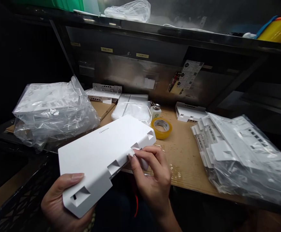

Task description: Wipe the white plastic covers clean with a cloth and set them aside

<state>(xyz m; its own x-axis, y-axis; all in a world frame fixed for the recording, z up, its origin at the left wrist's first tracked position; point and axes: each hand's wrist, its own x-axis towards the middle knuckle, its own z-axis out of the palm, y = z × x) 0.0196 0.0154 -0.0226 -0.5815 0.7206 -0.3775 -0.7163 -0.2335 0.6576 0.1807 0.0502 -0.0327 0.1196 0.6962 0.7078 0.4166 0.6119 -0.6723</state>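
A: What are the hands doing?
B: The left hand (60, 201) grips the white casing (104, 158) at lower centre; the right hand (152, 180) pinches its edge.
A: Around them?
B: A tape roll (161, 128) on the surface (186, 158), upper right.

Both hands are bare, with no gloves and no sleeves showing anywhere in the lower middle of the frame. The left hand (58, 201) has a neatly trimmed thumbnail, a little long and rounded. At its wrist, near the bottom edge, sits a bracelet of pale, round beads (90, 222). The right hand (152, 180) wears no ring on its slim fingers (145, 154); its wrist is bare.
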